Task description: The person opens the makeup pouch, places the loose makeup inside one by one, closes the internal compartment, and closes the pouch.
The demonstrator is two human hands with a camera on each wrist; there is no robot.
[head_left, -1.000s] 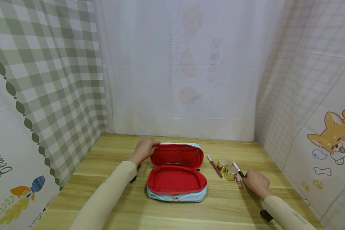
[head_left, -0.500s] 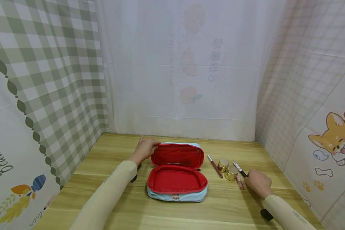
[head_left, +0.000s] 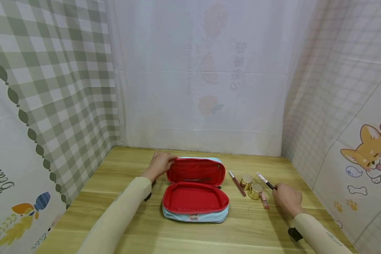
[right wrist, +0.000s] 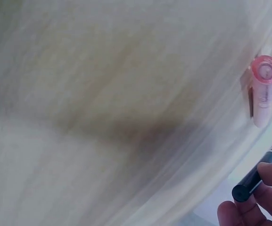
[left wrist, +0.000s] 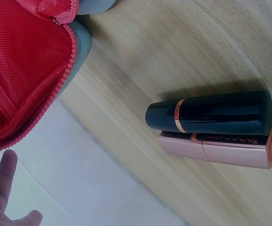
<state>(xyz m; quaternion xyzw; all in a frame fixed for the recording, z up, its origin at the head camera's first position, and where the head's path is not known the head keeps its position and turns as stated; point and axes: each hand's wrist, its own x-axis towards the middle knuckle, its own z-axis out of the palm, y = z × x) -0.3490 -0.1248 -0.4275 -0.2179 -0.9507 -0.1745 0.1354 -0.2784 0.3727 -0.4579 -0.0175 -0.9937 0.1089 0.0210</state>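
Observation:
My left hand (head_left: 159, 164) grips the raised lid of a light-blue cosmetic bag (head_left: 195, 216) at its left corner. The unzipped bag shows its red lining. In the left wrist view, a fingertip lies on the lid's red zipper edge (left wrist: 70, 68) while other fingers stand apart from it. My right hand (head_left: 288, 199) pinches a slim eyeliner pen (head_left: 265, 180) by its black end; the white patterned end points away. In the right wrist view, thumb and fingers close around the pen's black part (right wrist: 250, 181).
Right of the bag lie a brownish-red tube with a silver end (head_left: 237, 184), a gold-lidded jar (head_left: 246, 182), a second one (head_left: 255, 191) and a pink lip gloss tube (head_left: 264, 201). The left wrist view shows a black lipstick (left wrist: 220, 113) beside a pink one (left wrist: 234, 153).
My right hand has shifted slightly to the right and away from me with the eyeliner pen, which now sits farther from the jars and pink tube. The left hand and bag stay put.

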